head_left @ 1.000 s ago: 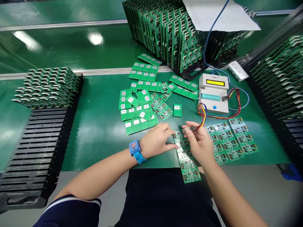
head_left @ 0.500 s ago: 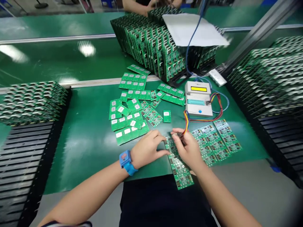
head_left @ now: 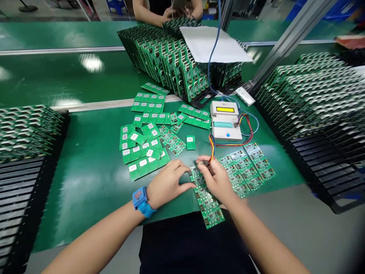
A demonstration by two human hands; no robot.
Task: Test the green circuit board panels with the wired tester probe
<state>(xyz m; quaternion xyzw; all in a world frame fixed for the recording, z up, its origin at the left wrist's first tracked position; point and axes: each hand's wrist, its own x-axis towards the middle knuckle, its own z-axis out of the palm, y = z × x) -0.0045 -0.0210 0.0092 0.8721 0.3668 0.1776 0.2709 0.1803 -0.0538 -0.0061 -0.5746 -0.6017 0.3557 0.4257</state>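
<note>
My left hand (head_left: 167, 182), with a blue watch on the wrist, pinches the left edge of a long green circuit board (head_left: 209, 207) between thumb and fingers. The board lies tilted across the table's front edge, its near end jutting past it. My right hand (head_left: 218, 179) is closed around the connector (head_left: 205, 163) of a multicoloured cable (head_left: 211, 144), over the board's far end. The fingers hide where connector and board meet. The cable loops from a white programmer box (head_left: 225, 131) with a lit yellow display. More circuit boards (head_left: 242, 173) lie right of my right hand.
Several label-side-up boards (head_left: 148, 163) lie in an overlapping pile on the left, with a small single board (head_left: 191, 142) beside it. Racks of upright boards stand at left (head_left: 25, 131), right (head_left: 313, 95) and back (head_left: 168, 61). Across the table is another person's forearm (head_left: 148, 13).
The camera view has swung to the right, so everything sits further left in the picture. Both hands keep nearly the same hold on the board and the connector.
</note>
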